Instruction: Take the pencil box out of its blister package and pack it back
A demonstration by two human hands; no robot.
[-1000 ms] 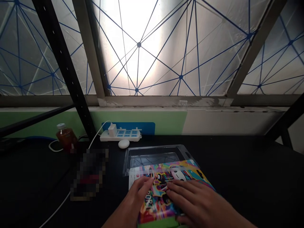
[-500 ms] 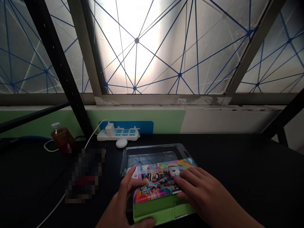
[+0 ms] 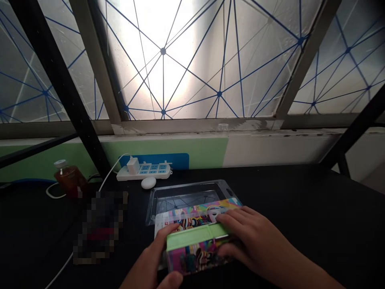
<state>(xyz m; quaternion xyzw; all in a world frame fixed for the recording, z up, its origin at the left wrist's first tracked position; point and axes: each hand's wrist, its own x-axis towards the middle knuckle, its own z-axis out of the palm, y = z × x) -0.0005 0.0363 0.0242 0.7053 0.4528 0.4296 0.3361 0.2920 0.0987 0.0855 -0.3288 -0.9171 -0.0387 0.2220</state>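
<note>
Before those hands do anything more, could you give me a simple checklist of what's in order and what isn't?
1. Left hand on the green-edged case: ok, gripping its left end.
2. Right hand on the green-edged case: ok, at its right end, thumb against the near face.
3. Underside of the case: cannot tell, hidden.
4. Printed card clear of the plastic tray: not ok, they overlap.
5. White cable clear of both hands: ok, off to their left.
6. Bottle capped: ok.

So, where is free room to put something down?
Widest: black table at right, bordered by clear tray, right hand and back wall. Dim far-left patch, beside pixelated item, looks bare. Crowded: centre, with case and left hand; back left, bottle and power strip.
</note>
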